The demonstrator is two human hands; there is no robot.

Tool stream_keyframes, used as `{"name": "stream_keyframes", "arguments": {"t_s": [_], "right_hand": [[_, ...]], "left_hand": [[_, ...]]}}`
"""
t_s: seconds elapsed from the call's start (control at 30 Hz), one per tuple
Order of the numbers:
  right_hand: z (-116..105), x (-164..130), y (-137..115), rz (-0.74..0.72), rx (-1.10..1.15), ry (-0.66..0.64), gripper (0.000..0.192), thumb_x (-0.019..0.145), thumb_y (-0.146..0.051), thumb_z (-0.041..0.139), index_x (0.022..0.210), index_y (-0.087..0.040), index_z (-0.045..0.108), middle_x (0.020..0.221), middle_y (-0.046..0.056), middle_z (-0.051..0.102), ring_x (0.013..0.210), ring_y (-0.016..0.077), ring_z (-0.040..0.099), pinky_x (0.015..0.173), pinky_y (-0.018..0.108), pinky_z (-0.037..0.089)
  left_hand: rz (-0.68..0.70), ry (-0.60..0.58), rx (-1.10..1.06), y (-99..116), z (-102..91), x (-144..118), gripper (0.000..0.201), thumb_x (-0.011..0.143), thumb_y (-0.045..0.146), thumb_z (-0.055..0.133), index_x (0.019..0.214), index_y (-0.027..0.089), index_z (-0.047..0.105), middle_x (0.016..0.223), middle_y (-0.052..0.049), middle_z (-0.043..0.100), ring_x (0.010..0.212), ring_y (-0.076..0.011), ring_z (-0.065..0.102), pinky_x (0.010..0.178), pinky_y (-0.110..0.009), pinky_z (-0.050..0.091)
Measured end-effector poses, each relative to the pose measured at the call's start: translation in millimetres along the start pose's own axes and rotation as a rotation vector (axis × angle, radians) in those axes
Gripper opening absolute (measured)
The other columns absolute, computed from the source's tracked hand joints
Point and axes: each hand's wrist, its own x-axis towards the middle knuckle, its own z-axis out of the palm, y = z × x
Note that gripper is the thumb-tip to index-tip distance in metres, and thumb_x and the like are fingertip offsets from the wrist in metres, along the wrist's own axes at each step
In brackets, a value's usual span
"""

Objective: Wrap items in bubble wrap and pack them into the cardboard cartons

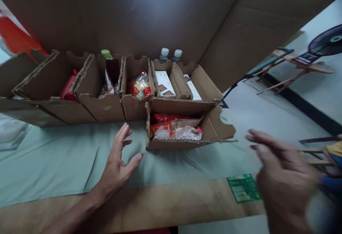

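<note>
A cardboard bin (176,145) stands sideways on the green cloth, in front of a row of similar bins. Inside it lie red and orange snack packets (161,128) and a pink-and-white packet (188,133). My left hand (117,162) is left of this bin, thumb and fingers apart, holding nothing and not touching the bin. To the bin's right, my right hand (283,169) hovers near the table's right end, blurred by motion. Its fingers are stretched out and I see nothing held in them.
The bin row (101,109) holds a red packet (69,86), a clear-and-red snack bag (140,85) and white boxes (165,83). Bottles with white caps (165,51) stand behind. Large cardboard panels (128,16) enclose the back. A green packet (244,188) lies near the front edge. A fan (326,41) stands at right.
</note>
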Motion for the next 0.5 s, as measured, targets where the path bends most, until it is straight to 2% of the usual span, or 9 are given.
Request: {"name": "stream_keyframes", "arguments": {"t_s": [0.07, 0.13, 0.23, 0.3, 0.37, 0.43, 0.5], "right_hand": [[18.1, -16.2, 34.0, 0.172, 0.024, -0.151, 0.044, 0.08, -0.051, 0.074, 0.117, -0.028, 0.071, 0.117, 0.01, 0.074, 0.095, 0.0328, 0.072, 0.09, 0.055, 0.057], [45.2, -23.1, 55.9, 0.266, 0.089, -0.297, 0.058, 0.064, -0.055, 0.083, 0.11, -0.023, 0.07, 0.114, 0.013, 0.075, 0.089, 0.0327, 0.072, 0.085, 0.054, 0.058], [76.7, -27.3, 61.5, 0.269, 0.207, -0.357, 0.062, 0.059, -0.059, 0.084, 0.104, -0.02, 0.068, 0.109, 0.014, 0.077, 0.098, 0.0341, 0.071, 0.091, 0.051, 0.057], [81.9, -39.4, 52.6, 0.24, 0.236, -0.333, 0.06, 0.063, -0.06, 0.082, 0.106, -0.02, 0.069, 0.108, 0.013, 0.078, 0.103, 0.0336, 0.071, 0.094, 0.05, 0.056], [77.8, -64.4, 39.6, 0.224, 0.246, -0.317, 0.051, 0.069, -0.059, 0.08, 0.103, -0.021, 0.071, 0.103, 0.012, 0.078, 0.101, 0.0327, 0.071, 0.093, 0.048, 0.056], [73.4, -96.5, 23.8, 0.213, 0.244, -0.355, 0.04, 0.076, -0.057, 0.076, 0.095, -0.022, 0.073, 0.092, 0.01, 0.078, 0.093, 0.0309, 0.072, 0.088, 0.045, 0.058], [76.7, -122.5, 3.4, 0.181, 0.241, -0.44, 0.031, 0.081, -0.053, 0.075, 0.089, -0.022, 0.074, 0.087, 0.008, 0.077, 0.087, 0.0289, 0.072, 0.083, 0.041, 0.059]], "left_hand": [[-0.105, -0.055, -0.067, -9.5, 11.9, 0.5, 0.084, 0.093, 0.04, 0.068, 0.163, 0.033, 0.022, 0.166, -0.014, 0.033, 0.147, -0.0345, 0.044, 0.111, -0.055, 0.049], [-0.172, -0.119, -0.139, -12.0, 29.4, 8.2, 0.089, 0.09, 0.045, 0.069, 0.163, 0.029, 0.021, 0.167, -0.017, 0.031, 0.15, -0.037, 0.038, 0.115, -0.058, 0.044], [-0.195, -0.193, -0.252, -4.9, 51.8, 22.8, 0.092, 0.084, 0.049, 0.07, 0.16, 0.021, 0.027, 0.159, -0.02, 0.043, 0.145, -0.0372, 0.044, 0.116, -0.056, 0.042], [-0.192, -0.194, -0.3, 0.6, 52.2, 21.6, 0.086, 0.081, 0.049, 0.071, 0.154, 0.017, 0.037, 0.148, -0.019, 0.055, 0.137, -0.0353, 0.054, 0.114, -0.053, 0.044], [-0.227, -0.163, -0.267, 0.3, 35.9, 4.0, 0.072, 0.078, 0.05, 0.072, 0.139, 0.015, 0.054, 0.134, -0.017, 0.066, 0.125, -0.0343, 0.062, 0.109, -0.051, 0.05], [-0.314, -0.135, -0.157, -6.7, 5.6, -26.4, 0.053, 0.075, 0.053, 0.074, 0.112, 0.016, 0.068, 0.112, -0.013, 0.074, 0.108, -0.0338, 0.069, 0.098, -0.048, 0.056], [-0.434, -0.108, -0.047, -14.1, -30.2, -55.5, 0.041, 0.077, 0.058, 0.072, 0.089, 0.018, 0.072, 0.086, -0.009, 0.074, 0.087, -0.0317, 0.071, 0.083, -0.045, 0.06]]}}
